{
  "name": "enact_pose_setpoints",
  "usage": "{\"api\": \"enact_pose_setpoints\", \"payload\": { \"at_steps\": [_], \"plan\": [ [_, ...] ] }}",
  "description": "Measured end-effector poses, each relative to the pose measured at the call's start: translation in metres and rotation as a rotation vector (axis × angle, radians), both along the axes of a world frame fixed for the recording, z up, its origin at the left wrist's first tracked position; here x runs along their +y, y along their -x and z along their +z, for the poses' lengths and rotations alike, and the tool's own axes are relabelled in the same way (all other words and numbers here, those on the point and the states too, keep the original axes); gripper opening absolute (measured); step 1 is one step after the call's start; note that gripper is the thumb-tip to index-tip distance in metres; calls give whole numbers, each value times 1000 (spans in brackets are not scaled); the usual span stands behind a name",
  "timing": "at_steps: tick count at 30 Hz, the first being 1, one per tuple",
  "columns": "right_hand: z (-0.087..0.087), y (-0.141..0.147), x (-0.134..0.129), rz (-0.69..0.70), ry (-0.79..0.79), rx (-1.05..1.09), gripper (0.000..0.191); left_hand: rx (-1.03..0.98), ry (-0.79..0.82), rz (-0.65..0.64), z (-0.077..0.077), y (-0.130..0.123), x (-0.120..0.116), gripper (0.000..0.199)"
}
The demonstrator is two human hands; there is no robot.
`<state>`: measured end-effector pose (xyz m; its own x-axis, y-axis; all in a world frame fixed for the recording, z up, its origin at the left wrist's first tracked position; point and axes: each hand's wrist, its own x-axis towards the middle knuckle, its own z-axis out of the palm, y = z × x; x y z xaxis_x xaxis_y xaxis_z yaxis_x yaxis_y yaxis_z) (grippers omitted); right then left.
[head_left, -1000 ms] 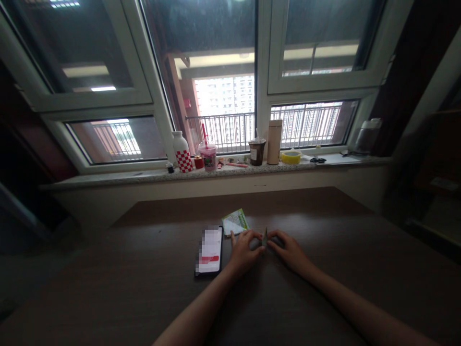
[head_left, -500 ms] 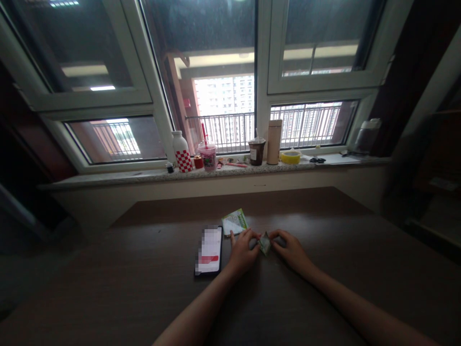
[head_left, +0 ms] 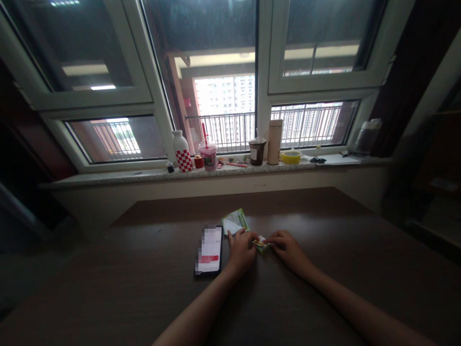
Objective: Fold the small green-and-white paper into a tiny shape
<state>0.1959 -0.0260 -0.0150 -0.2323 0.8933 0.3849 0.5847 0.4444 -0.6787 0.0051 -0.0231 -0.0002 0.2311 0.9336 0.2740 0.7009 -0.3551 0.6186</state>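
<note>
Between my hands, low over the brown table, is a small folded piece of paper [head_left: 262, 248], green, white and yellow. My left hand [head_left: 242, 250] pinches its left side, with the fingers curled. From the right, the thumb and fingers of my right hand [head_left: 287, 246] close on its other edge. Fingertips cover part of the folds. Just beyond my left hand lies a flat green-and-white printed paper packet [head_left: 235, 222], close to that hand's fingers. A phone [head_left: 209, 251] with a lit, partly blurred screen rests left of my left hand.
Along the stone windowsill [head_left: 144, 179] stand a red-checked white bottle [head_left: 182, 151], a pink drink cup [head_left: 208, 156], a dark drink cup [head_left: 257, 152], a tall tan box [head_left: 274, 142], a yellow tape roll [head_left: 290, 157] and black scissors [head_left: 318, 160]. The table's far edge faces the sill.
The small paper, earlier standing up as a pointed shape, now lies lower and flatter, showing white and yellow. My right index finger has stretched leftward over it.
</note>
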Motion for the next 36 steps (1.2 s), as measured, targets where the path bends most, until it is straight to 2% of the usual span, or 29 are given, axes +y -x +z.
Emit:
{"api": "enact_pose_setpoints", "payload": {
  "at_steps": [5, 12, 26, 36],
  "plan": [
    [-3, 1, 0, 2, -30, -22, 30, 14, 14, -1, 2, 0, -1, 27],
    [-5, 2, 0, 4, -30, -21, 30, 49, -13, 13, 3, -1, -2, 14],
    [0, 3, -1, 5, -8, -20, 27, 117, -51, 6, 0, 1, -2, 16],
    [-2, 2, -1, 3, -24, -22, 23, 170, -52, -13, 9, 0, -7, 21]
  ]
}}
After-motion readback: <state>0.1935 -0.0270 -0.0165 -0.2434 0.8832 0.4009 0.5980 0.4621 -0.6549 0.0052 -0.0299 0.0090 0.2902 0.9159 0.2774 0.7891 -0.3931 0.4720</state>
